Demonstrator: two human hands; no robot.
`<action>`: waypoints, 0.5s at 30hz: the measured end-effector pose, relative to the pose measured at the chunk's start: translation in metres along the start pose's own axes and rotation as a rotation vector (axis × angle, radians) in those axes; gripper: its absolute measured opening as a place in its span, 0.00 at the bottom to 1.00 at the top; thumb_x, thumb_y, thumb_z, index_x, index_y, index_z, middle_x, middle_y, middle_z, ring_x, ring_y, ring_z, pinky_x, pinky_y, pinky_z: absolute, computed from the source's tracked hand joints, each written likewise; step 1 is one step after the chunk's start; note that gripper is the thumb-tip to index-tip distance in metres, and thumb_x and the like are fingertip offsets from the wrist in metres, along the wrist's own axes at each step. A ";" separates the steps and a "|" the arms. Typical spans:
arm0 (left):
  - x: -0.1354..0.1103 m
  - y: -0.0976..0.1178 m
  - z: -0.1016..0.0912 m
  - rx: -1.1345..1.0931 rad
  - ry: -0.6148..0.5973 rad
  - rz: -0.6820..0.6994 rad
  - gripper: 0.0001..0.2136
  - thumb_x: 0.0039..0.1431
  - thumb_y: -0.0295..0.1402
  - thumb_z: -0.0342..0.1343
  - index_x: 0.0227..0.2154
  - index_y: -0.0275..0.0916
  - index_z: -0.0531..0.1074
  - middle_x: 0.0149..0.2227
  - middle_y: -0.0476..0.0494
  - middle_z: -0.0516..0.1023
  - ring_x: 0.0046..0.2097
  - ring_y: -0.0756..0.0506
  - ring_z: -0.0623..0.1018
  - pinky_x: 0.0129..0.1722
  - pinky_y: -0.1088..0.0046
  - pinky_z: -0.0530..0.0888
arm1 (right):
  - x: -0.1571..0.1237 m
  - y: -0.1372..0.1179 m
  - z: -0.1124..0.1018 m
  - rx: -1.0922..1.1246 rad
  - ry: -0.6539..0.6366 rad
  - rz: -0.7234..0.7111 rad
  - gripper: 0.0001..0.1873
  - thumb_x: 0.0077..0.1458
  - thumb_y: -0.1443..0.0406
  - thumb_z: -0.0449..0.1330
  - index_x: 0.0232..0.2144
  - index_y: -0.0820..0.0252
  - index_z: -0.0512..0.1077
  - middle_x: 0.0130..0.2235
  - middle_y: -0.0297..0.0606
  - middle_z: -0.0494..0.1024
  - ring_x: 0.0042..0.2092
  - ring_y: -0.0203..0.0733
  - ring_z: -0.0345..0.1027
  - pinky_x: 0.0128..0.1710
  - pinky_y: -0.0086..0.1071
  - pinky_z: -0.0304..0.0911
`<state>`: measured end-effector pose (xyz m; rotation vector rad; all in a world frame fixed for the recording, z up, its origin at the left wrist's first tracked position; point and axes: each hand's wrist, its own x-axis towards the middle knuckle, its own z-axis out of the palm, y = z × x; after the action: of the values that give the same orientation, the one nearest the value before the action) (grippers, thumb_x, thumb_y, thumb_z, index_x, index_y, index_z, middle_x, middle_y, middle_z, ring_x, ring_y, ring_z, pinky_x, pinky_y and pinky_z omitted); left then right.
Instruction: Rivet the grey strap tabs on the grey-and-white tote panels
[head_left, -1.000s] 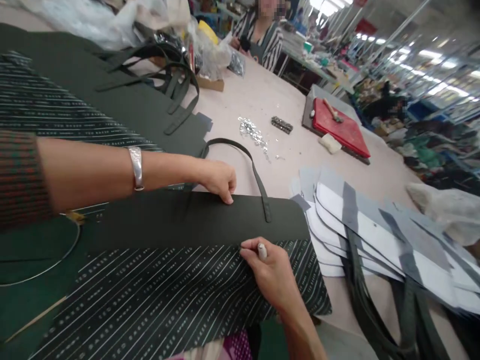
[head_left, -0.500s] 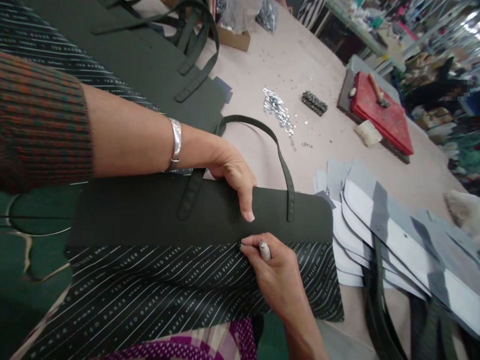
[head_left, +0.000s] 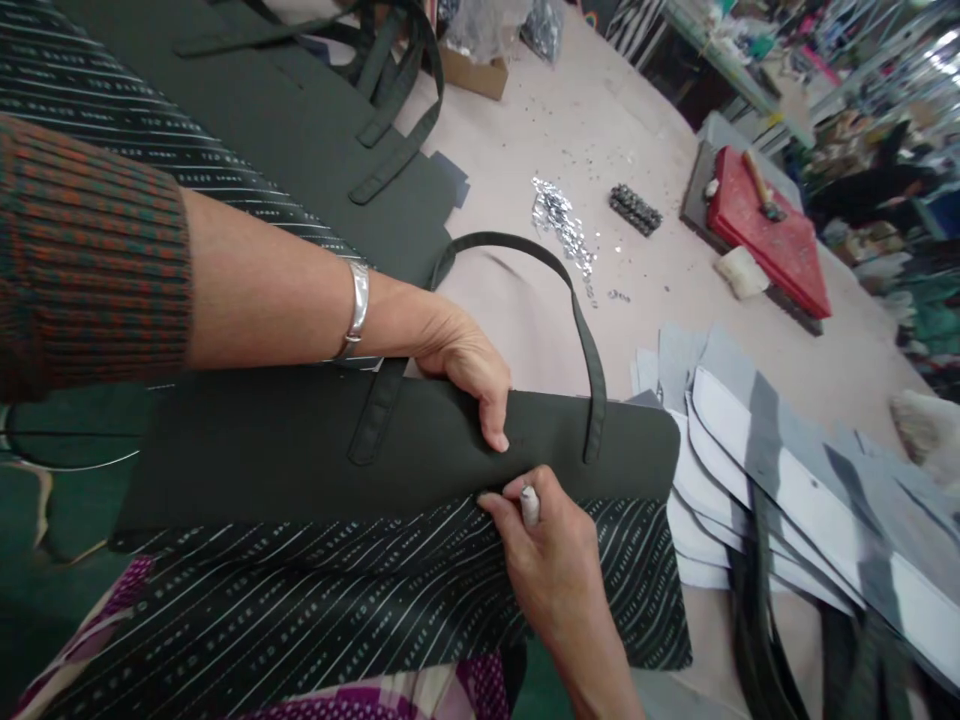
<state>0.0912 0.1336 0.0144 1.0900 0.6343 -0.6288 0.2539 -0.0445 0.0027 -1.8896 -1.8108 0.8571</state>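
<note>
A dark green bag panel (head_left: 300, 450) with a looped handle strap (head_left: 577, 310) lies across a striped printed lining sheet (head_left: 360, 600) in front of me. My left hand (head_left: 469, 365) curls over the panel's top edge between the two strap ends, thumb behind and fingers pressing on the front. My right hand (head_left: 551, 560) is closed in a pinch on a small silver pen (head_left: 529, 505), its tip at the seam where the panel's lower edge meets the lining.
More green panels with straps (head_left: 330, 150) lie stacked at the back left. White and grey cut pieces (head_left: 780, 470) fan out on the right. A red pad with a hammer (head_left: 765, 225), scattered metal fittings (head_left: 559, 215) and a cardboard box (head_left: 472, 72) sit farther back.
My left hand went from pressing flat on the panel to gripping its top edge, and the panel's edge has tipped up. My view has dropped closer. The right hand stays at the seam.
</note>
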 end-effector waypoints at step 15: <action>-0.016 0.001 0.010 0.019 0.105 0.014 0.13 0.46 0.39 0.65 0.34 0.38 0.79 0.34 0.37 0.82 0.38 0.37 0.81 0.41 0.61 0.80 | -0.002 -0.002 -0.002 0.031 0.057 0.001 0.13 0.55 0.64 0.64 0.24 0.56 0.63 0.20 0.25 0.67 0.23 0.33 0.59 0.26 0.26 0.53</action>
<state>0.0829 0.1272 0.0296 1.1496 0.7119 -0.5687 0.2538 -0.0461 0.0056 -1.8764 -1.7533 0.8184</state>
